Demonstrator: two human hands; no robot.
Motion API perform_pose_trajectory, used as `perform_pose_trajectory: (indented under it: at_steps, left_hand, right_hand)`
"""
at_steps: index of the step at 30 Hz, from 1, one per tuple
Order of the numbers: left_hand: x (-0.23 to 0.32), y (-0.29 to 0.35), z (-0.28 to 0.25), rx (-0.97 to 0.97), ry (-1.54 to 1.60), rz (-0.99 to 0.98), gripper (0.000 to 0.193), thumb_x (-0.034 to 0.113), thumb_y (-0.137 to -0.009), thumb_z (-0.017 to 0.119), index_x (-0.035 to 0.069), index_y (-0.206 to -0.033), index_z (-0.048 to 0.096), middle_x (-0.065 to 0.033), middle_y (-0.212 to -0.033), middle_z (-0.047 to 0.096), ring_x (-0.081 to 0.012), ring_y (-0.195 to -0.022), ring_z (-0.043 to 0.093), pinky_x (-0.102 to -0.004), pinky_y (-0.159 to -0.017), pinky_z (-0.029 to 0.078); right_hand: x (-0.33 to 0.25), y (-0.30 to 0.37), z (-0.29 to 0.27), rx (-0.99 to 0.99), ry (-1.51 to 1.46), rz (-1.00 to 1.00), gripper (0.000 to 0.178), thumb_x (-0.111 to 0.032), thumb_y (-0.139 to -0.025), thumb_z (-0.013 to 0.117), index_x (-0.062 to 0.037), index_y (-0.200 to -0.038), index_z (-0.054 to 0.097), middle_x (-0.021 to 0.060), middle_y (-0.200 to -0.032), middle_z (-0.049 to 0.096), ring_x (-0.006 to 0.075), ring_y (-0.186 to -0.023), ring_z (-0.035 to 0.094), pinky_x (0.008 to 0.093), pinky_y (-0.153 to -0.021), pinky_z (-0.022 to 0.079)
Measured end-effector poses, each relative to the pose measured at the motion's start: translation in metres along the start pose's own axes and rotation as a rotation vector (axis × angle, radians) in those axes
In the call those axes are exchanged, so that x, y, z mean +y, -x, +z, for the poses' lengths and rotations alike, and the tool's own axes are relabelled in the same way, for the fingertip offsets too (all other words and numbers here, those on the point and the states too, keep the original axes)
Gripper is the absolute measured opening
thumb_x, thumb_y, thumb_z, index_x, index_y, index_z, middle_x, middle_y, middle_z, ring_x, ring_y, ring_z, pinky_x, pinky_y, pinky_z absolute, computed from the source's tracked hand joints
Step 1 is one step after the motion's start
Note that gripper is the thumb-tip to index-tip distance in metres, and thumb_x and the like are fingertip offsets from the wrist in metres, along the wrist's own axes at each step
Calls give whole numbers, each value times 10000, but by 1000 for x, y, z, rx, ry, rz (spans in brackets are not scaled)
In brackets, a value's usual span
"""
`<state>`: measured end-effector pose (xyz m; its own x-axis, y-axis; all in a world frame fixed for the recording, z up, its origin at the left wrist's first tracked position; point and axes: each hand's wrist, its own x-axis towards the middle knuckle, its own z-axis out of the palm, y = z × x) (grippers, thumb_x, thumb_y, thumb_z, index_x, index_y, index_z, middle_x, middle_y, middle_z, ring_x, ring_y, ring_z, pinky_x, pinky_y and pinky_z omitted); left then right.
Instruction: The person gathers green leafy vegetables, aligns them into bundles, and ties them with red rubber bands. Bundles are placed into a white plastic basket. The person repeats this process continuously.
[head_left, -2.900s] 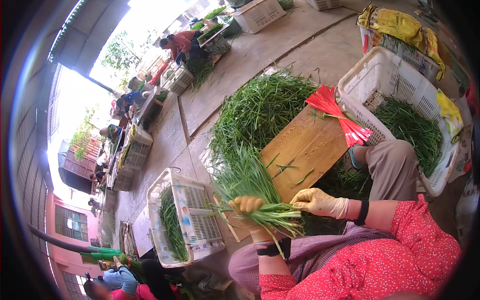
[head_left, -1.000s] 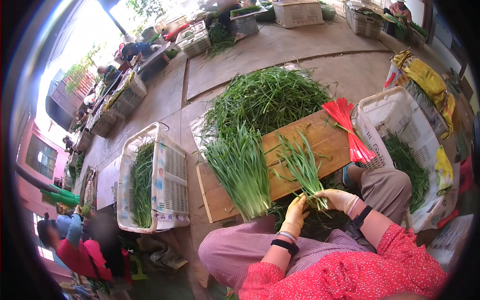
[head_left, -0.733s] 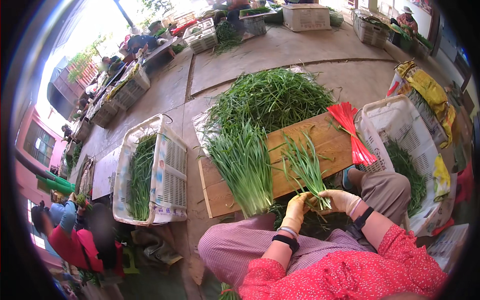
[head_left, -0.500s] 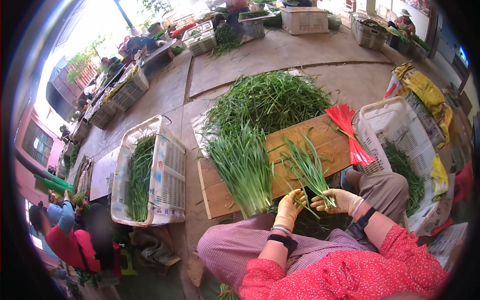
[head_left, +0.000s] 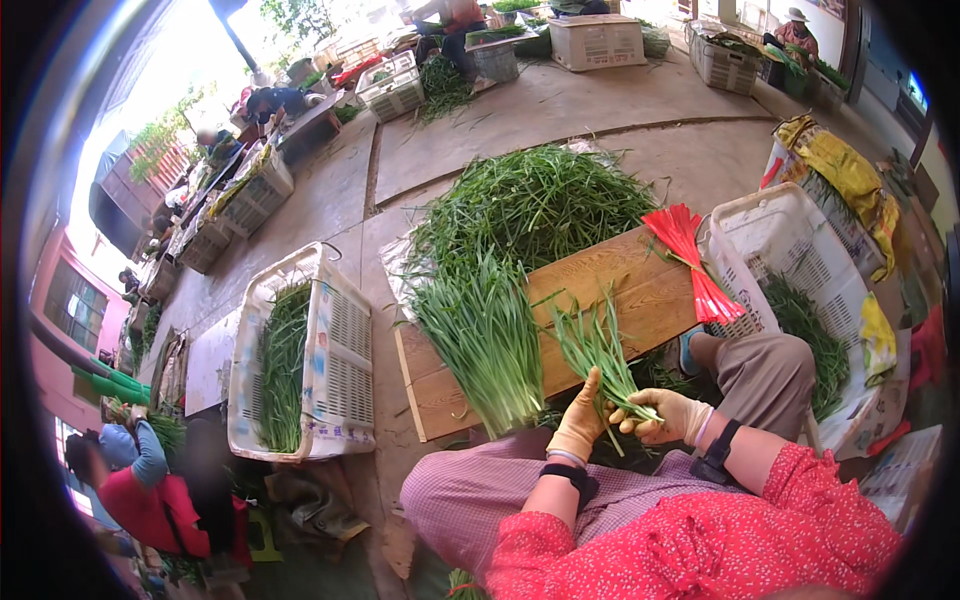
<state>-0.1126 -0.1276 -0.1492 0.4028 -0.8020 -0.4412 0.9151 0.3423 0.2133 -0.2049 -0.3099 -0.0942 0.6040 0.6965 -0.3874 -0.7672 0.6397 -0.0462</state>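
My gloved right hand [head_left: 668, 418] is closed around the pale stem ends of a small bunch of garlic chives [head_left: 592, 345]. The leaves fan out up and to the left over the wooden board [head_left: 625, 282]. Beside it, my gloved left hand [head_left: 578, 420] has its thumb raised and its fingers closed on a few thin chive stalks at the bunch's lower left side; its fingertips are partly hidden. A larger bundle of chives [head_left: 485, 345] lies on the board's left part, stems toward me. Behind the board rises a big loose heap of chives [head_left: 540, 205].
Red ties [head_left: 690, 262] lie at the board's right end. A white crate [head_left: 345, 345] with greens stands at left, another white crate [head_left: 735, 220] at right. A yellow sack [head_left: 835, 165] is beyond the right crate. Other people sit at the far side and at lower left.
My left hand has moved closer to the right, its thumb now raised against the bunch. The bunch has shifted slightly left and down. The loose stalk below the hands has swung more upright.
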Motion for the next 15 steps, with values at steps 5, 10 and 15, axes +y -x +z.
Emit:
perform_pose_trajectory:
  at_steps: [5,10,15]
  left_hand:
    - [-2,-11,-10,21,28,27,255,338,-905,753,118,-1023,702,-51,-878,726,-201,-720,664,-349,-629,534]
    - [1,-3,14,303,-236,170,200,262,-904,753,117,-1030,698,-7,-909,728,-165,-771,685,-327,-674,554]
    - [-1,-12,5,273,-242,197,223,260,-925,728,85,-1057,687,-20,-935,733,-174,-873,705,-374,-809,580]
  right_hand:
    - [1,-1,10,77,234,98,546,-405,-1050,438,47,-1344,521,211,-1124,700,263,-939,728,302,-664,582]
    - [11,14,33,523,810,-149,482,-424,-1029,538,-35,-1312,566,129,-1127,697,211,-940,709,342,-793,564]
    - [9,22,38,550,1090,-247,350,-356,-1026,570,-36,-1155,631,62,-1000,691,144,-850,662,303,-766,552]
